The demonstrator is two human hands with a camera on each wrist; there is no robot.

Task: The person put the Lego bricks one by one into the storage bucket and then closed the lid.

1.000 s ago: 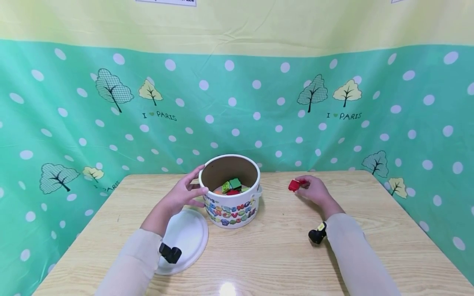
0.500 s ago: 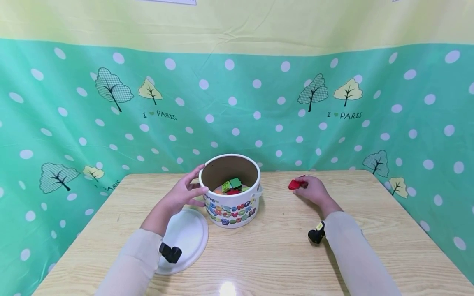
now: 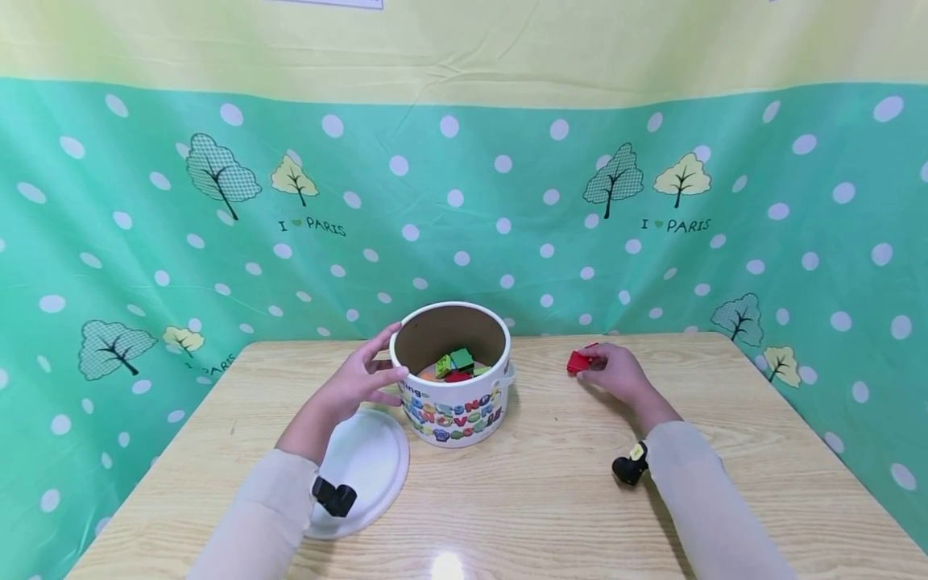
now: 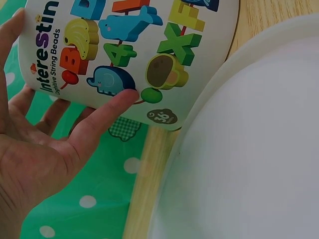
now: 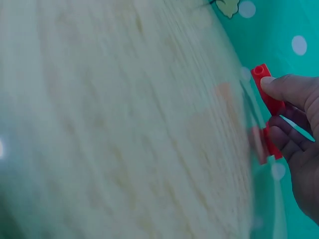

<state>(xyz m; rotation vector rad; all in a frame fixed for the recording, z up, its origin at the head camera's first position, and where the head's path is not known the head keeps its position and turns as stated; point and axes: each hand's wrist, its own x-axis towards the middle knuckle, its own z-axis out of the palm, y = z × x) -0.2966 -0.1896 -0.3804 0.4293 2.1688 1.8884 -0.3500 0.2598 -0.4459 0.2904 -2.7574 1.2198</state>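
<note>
My left hand (image 3: 357, 382) rests against the left side of a white round bucket (image 3: 453, 412) printed with colourful letters. Its fingers are spread, and in the left wrist view the thumb lies straight along the printed wall (image 4: 119, 102). Several green, red and orange toy pieces (image 3: 460, 360) lie inside the topless bucket. At the right back of the table, my right hand (image 3: 618, 374) pinches a red toy brick (image 5: 267, 89) between thumb and fingers. A second red brick (image 5: 271, 142) shows by the lower fingers in the right wrist view.
A white round lid (image 3: 366, 459) lies flat on the wooden table (image 3: 507, 499), partly under the left forearm. A green dotted curtain (image 3: 449, 201) hangs right behind the table's far edge. The bucket's handle lug (image 3: 510, 377) sticks out toward the right.
The right hand and wrist have shifted slightly to the right, and the red bricks sit at a somewhat different angle in its fingers. Left hand, bucket and lid have stayed put.
</note>
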